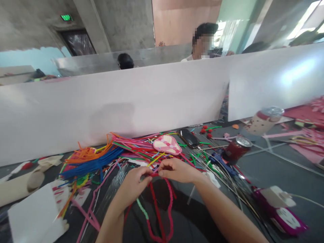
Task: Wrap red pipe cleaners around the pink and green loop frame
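My left hand [134, 185] and my right hand [177, 169] meet over the dark table, both pinching the top of a red pipe cleaner loop [170, 206]. The loop hangs down toward me and includes a straight red strand and a short green piece [142, 208]. Just beyond my fingers lies a pink fabric piece with light stripes [167, 144]. A heap of colourful pipe cleaners [101, 157], blue, orange, pink and green, spreads across the table behind my hands.
A white partition [126, 101] closes the table's far side; people sit behind it. A phone [188, 137], a red can [237, 148], a blue glue gun [222, 162], a lidded cup [263, 122], a cardboard tube [20, 185], white paper [35, 216] and a purple-white item [280, 211] lie around.
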### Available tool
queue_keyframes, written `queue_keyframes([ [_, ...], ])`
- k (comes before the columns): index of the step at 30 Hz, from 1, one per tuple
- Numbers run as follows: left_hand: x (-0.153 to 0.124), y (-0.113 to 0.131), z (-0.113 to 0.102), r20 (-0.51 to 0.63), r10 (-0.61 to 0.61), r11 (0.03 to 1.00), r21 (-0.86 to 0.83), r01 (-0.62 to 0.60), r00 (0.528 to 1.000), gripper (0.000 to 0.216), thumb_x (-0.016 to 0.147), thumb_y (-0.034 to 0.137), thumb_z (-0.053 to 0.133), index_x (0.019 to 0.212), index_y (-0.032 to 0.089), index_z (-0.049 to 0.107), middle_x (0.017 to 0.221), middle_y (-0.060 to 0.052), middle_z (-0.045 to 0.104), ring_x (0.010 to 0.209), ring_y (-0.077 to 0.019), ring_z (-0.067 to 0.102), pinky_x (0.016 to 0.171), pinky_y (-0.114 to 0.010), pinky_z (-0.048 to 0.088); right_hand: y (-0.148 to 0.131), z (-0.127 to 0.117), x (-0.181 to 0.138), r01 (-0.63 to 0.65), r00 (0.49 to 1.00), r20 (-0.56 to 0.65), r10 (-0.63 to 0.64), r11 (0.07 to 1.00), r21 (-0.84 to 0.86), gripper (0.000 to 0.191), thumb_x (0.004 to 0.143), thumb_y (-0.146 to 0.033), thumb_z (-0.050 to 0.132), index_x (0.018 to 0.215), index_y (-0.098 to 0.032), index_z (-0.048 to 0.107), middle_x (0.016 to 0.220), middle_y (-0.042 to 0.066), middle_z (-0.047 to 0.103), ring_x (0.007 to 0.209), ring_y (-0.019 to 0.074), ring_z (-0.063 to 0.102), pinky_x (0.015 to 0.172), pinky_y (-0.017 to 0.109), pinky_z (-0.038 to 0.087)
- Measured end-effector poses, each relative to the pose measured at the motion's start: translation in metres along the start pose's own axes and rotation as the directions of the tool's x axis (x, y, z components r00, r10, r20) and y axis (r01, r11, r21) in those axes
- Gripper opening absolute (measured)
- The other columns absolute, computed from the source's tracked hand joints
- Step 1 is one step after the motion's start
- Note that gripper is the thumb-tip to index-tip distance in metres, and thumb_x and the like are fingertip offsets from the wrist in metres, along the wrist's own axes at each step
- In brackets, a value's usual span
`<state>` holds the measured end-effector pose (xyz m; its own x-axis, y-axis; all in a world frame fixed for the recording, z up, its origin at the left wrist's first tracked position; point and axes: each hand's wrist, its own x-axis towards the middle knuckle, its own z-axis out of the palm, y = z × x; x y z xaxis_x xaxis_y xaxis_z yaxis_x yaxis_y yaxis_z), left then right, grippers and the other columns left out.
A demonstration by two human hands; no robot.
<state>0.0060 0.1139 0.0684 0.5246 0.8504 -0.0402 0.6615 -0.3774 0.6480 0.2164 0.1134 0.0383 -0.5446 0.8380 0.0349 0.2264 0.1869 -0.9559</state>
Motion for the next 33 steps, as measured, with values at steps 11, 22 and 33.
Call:
queue_keyframes([
  [11, -0.011, 0.014, -0.008, 0.02, -0.031, 0.997, 0.077, 0.03, 0.999, 0.029, 0.076, 0.027, 0.056, 0.103, 0.023, 0.066, 0.102, -0.003, 0.07, 0.093, -0.0216, 0.061, 0.084, -0.03, 0.044, -0.007, 0.001, -0.003, -0.021, 1.0, 0.007, 0.021, 0.999, -0.033, 0.015, 0.079, -0.019, 0.054, 0.091, -0.018, 0.063, 0.075, -0.002, 0.061, 0.067, 0.0112, 0.053, 0.06, 0.02, 0.039],
  [22, -0.013, 0.018, -0.005, 0.032, -0.015, 0.995, 0.104, 0.012, 0.999, 0.032, 0.081, 0.019, 0.049, 0.107, 0.027, 0.066, 0.103, -0.001, 0.071, 0.091, -0.0188, 0.062, 0.091, -0.031, 0.037, -0.019, 0.015, -0.005, 0.017, 0.998, -0.063, -0.029, 0.983, -0.18, 0.02, 0.082, -0.021, 0.054, 0.099, -0.02, 0.064, 0.087, 0.001, 0.067, 0.076, 0.0154, 0.058, 0.068, 0.025, 0.043],
  [33, -0.015, 0.019, 0.0, -0.01, -0.014, 0.981, 0.193, 0.015, 1.0, 0.032, 0.082, 0.016, 0.047, 0.104, 0.029, 0.067, 0.097, -0.001, 0.072, 0.086, -0.0181, 0.064, 0.105, -0.044, 0.024, -0.019, 0.018, -0.005, -0.006, 0.996, -0.091, -0.017, 0.969, -0.247, 0.015, 0.08, -0.016, 0.052, 0.09, -0.02, 0.064, 0.078, -0.001, 0.065, 0.069, 0.0138, 0.056, 0.062, 0.022, 0.039],
])
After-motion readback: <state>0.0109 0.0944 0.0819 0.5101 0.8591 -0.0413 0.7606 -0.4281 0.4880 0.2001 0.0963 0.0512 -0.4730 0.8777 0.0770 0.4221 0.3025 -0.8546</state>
